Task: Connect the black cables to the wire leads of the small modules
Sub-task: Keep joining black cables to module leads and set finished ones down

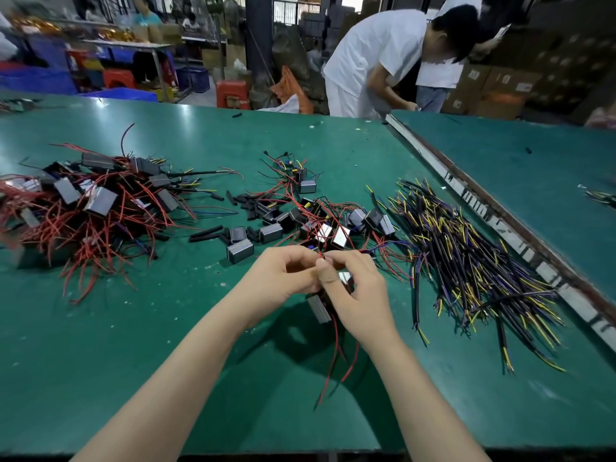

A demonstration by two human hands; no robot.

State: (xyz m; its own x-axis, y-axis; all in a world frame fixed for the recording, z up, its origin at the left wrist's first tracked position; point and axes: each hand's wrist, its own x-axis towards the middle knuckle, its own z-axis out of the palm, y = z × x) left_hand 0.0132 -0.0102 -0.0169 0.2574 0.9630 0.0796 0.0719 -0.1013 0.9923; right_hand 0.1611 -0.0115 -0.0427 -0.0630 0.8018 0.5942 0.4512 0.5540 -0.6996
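My left hand point(283, 275) and right hand point(353, 295) pinch together on red leads point(336, 341) of a small module point(319, 307), near centre; probably twisting. Black cables point(473, 271) lie right. Slack could let the strands slip apart

Bright, even light falls from overhead onto my green table point(166, 378), and a pale glare sheens across its far left part. My left hand point(283, 278) and right hand point(353, 295) cast a soft, dark shadow on the mat just below and between my forearms. The middle of the view is sharp. Toward the left edge the pile of modules with red wires point(83, 208) smears into blur. The wide lens bends the table edges and the metal strip point(500, 225) on the right. The background room is dimmer and soft.
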